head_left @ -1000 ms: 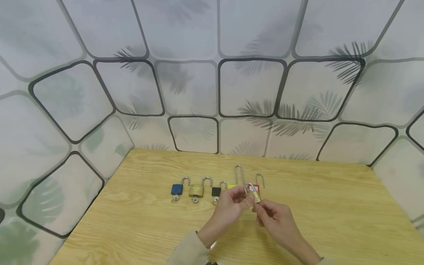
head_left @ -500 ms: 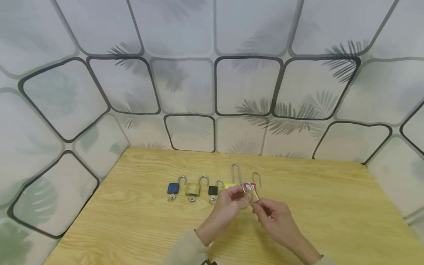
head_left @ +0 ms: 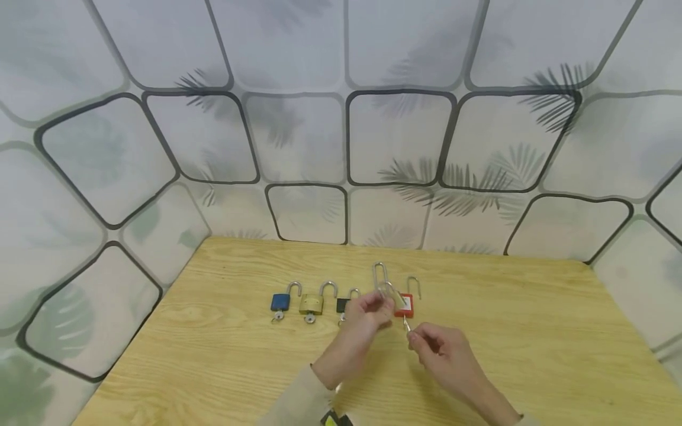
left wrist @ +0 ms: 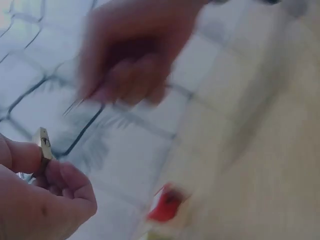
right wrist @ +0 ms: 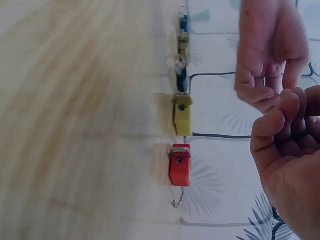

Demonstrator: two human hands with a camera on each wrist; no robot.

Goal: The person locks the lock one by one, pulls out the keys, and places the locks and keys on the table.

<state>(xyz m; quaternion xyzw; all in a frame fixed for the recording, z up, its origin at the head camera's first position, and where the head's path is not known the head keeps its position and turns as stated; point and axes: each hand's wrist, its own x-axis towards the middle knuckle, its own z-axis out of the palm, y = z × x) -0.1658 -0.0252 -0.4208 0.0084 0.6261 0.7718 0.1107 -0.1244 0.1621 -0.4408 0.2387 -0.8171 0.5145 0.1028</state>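
In the head view my left hand (head_left: 364, 319) pinches a small brass padlock (head_left: 400, 300), its silver shackle pointing up and left. Below and to the right, my right hand (head_left: 442, 349) holds a thin metal key (head_left: 407, 325) between thumb and fingertips, apart from the padlock. The left wrist view shows the padlock (left wrist: 45, 143) edge-on between left thumb and fingers. There the right hand (left wrist: 135, 55) is blurred, a thin sliver of the key (left wrist: 73, 106) jutting from it. Behind the hands lies a red padlock (head_left: 405, 305) with its shackle raised.
A row of open padlocks lies on the wooden table (head_left: 213, 355): blue (head_left: 280, 302), larger brass (head_left: 311, 304), black (head_left: 343, 305) and yellow (right wrist: 183, 117). Keys (head_left: 310, 318) sit in several of them. A patterned curtain (head_left: 394, 142) stands behind the table.
My right hand has been drawn away from the small padlock with the key, which now shows apart from it. My left hand has moved slightly left and up with the padlock.
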